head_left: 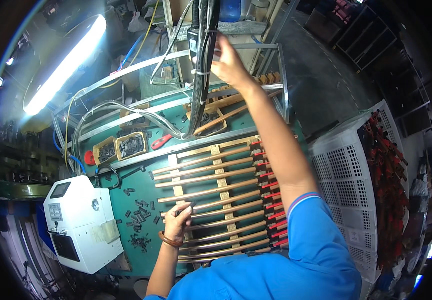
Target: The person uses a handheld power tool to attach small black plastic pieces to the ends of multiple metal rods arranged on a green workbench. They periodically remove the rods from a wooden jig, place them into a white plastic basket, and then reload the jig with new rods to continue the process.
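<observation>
Rods (pixel 211 192) lie in a row across a wooden rack (pixel 222 186) on the green bench top (pixel 126 200), each rod ending in a red sleeve (pixel 271 205) toward the right edge of the rack. Your left hand (pixel 177 220) rests on the near left part of the rack, fingers curled and pinching a small dark piece against one rod; keep that pinch low and steady so the rod does not roll out of its place. Your right hand (pixel 228 62) is raised well above the far edge of the bench, fingers closed around a hanging black cable bundle (pixel 202 65); I judge that you do best to draw it down straight rather than sideways, since grey hoses (pixel 126 112) loop close beneath it. Loose dark clips (pixel 140 215) lie scattered on the bench just left of your left hand, within easy reach.

For packages and labels: two small open cardboard boxes (pixel 121 147) of dark parts sit side by side near the far left of the bench. A white boxy machine (pixel 83 222) stands at the near left corner, with a small rectangular label on its upper face and a dark panel low on its front. A white perforated plastic crate (pixel 348 170) full of red-ended pieces stands off the right edge. A white tag wraps the cable bundle beside your right hand.
</observation>
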`<action>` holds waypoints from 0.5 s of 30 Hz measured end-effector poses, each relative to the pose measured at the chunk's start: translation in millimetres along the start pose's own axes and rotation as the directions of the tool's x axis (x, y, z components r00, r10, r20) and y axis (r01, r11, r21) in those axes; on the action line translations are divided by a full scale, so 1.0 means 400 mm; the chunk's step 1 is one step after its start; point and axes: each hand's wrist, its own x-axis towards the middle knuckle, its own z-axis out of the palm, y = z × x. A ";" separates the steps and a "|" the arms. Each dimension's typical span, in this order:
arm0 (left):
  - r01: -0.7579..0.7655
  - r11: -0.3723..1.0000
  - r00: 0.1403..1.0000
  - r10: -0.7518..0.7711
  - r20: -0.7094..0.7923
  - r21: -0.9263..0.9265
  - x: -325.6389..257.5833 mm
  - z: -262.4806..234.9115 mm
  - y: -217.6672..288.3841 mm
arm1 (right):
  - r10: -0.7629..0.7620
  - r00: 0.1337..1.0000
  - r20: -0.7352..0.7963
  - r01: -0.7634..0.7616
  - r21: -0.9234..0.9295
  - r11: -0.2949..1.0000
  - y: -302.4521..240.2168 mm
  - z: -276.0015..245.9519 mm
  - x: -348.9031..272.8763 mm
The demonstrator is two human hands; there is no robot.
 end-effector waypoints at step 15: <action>0.021 0.999 0.998 -0.023 -0.054 -0.036 0.003 -0.016 -0.028 | 0.203 0.970 -0.137 -0.170 0.215 0.962 -0.132 -0.002 -0.218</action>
